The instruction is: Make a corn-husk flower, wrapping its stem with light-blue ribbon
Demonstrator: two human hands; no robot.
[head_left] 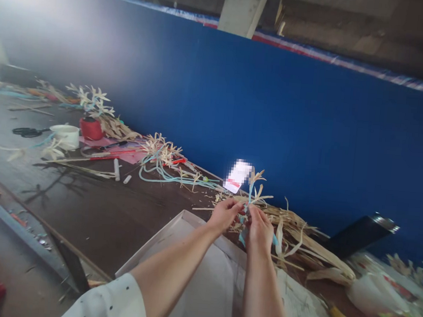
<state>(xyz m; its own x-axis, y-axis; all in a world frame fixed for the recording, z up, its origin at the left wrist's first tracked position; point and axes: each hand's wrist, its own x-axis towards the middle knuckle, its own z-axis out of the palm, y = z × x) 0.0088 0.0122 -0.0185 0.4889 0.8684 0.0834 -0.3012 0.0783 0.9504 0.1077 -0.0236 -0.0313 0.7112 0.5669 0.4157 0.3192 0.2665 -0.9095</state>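
Both my hands are together over the near edge of the table, around a husk flower (256, 194) with pale pointed petals and a light-blue wrapped stem. My right hand (261, 227) pinches the stem just under the petals. Close beside it, the fingertips of my left hand (227, 214) are closed near the same stem; what they hold, if anything, is hidden. Bits of light blue show below and between the hands. Just behind the flower stands a bright, blurred-out phone-like rectangle (236, 176). Dry husk strips (301, 235) lie to the right of my right hand.
A shallow white tray (182, 220) lies under my forearms. Leftward are blue-stemmed husk flowers (160, 149), a white cup (67, 137), a red spool (91, 128) and black scissors (30, 133). A black flask (360, 235) leans at right. A blue wall (327, 139) rises behind.
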